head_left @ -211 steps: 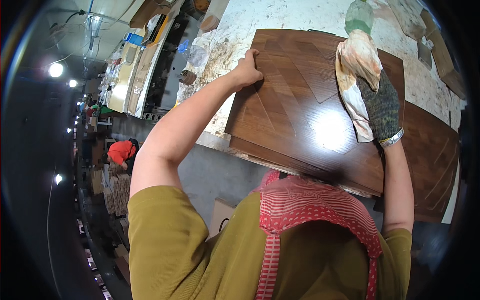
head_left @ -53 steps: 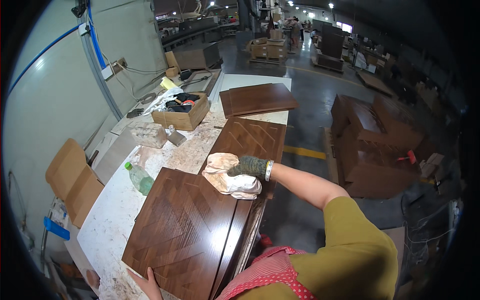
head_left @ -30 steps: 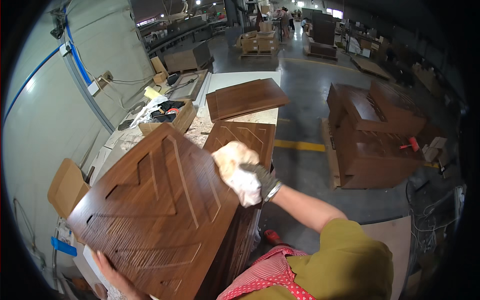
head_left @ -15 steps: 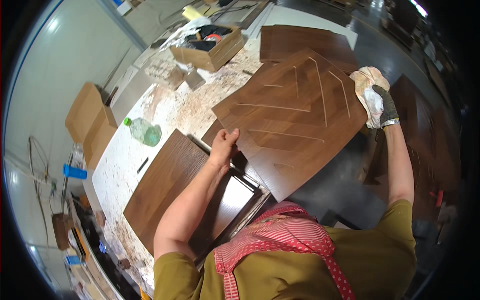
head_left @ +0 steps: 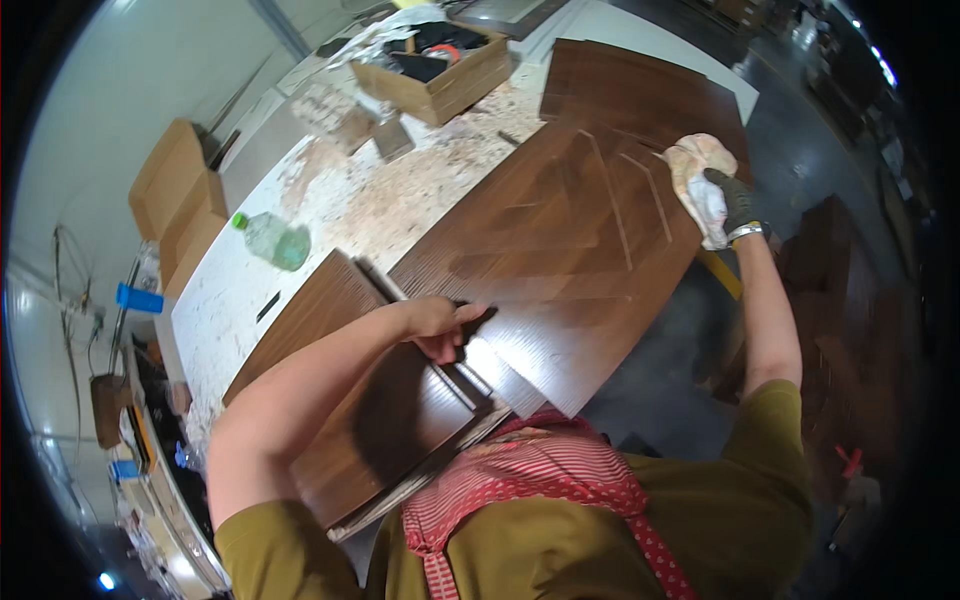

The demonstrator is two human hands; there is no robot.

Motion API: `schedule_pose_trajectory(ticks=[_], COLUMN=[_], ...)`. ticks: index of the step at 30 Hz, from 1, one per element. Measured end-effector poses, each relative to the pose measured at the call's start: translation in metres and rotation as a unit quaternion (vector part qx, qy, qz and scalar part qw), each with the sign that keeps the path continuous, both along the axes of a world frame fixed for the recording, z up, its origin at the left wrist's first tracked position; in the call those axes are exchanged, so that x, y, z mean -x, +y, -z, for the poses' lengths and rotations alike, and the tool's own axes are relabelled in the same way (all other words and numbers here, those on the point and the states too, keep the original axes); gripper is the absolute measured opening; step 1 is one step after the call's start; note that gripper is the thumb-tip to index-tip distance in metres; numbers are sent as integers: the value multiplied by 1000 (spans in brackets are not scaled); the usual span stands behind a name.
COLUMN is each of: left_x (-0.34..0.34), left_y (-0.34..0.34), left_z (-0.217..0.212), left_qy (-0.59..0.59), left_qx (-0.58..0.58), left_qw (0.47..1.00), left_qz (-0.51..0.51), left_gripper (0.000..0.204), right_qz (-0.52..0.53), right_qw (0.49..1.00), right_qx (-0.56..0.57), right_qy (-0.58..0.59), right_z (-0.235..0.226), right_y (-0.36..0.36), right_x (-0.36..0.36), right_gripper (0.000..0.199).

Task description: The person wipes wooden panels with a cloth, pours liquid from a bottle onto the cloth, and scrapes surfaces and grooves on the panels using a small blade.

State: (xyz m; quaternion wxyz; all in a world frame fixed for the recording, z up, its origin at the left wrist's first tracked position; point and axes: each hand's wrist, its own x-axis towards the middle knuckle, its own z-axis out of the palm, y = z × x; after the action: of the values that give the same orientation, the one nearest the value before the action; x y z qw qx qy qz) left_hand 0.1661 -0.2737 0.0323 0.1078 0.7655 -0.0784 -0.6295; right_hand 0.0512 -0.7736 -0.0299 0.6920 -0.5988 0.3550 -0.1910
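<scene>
A brown wood-grain panel (head_left: 530, 225) with pale angular lines on its face lies in front of me, slightly askew over another panel. My right hand (head_left: 740, 203), in a dark glove, is closed on a bunched whitish cloth (head_left: 702, 180) at the panel's right edge. Bare, my left hand (head_left: 440, 325) hovers at the near left side of the lined panel with its fingers apart, holding nothing. Beneath and beside it is a second stack of brown panels (head_left: 300, 325), partly covered by my forearm. More brown panels (head_left: 635, 95) lie at the far end.
On the dusty white table (head_left: 350, 215) stand a green-capped bottle (head_left: 275, 242) and a wooden box (head_left: 440, 85) of odds and ends. Small blocks (head_left: 392, 138) sit near the box. A cardboard box (head_left: 180, 200) is beyond the left edge. Dark panels (head_left: 830, 300) stand at the right.
The lined panel has come down from a raised, tilted position onto the stack. My left hand has let go of its edge. My right hand with the cloth has shifted slightly left.
</scene>
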Motion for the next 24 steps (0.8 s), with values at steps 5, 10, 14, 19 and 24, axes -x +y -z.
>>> schedule_pose_trajectory(ticks=[5,10,14,19,24], left_x=[6,29,31,13,3], left_y=[-32,-16,-11,17,160], left_z=[9,41,52,44,-22], left_qy=[-480,-465,-491,-497,-637], left_qx=[255,131,143,409,373], left_qw=[775,809,780,731,674], left_qz=[323,335,360,227,4], left_gripper=[70,92,96,65,41], right_qz=[-44,-65,14,-85,-192], right_qw=[971,915,990,977,933], right_qx=[237,376,49,-30,295], right_qy=[0,135,-132,-192,-76], right_z=[83,-20,-59,-69,-58], right_y=[-31,59,73,165,226], right_x=[2,-14,18,16,-13], right_gripper=[42,65,51,55,46])
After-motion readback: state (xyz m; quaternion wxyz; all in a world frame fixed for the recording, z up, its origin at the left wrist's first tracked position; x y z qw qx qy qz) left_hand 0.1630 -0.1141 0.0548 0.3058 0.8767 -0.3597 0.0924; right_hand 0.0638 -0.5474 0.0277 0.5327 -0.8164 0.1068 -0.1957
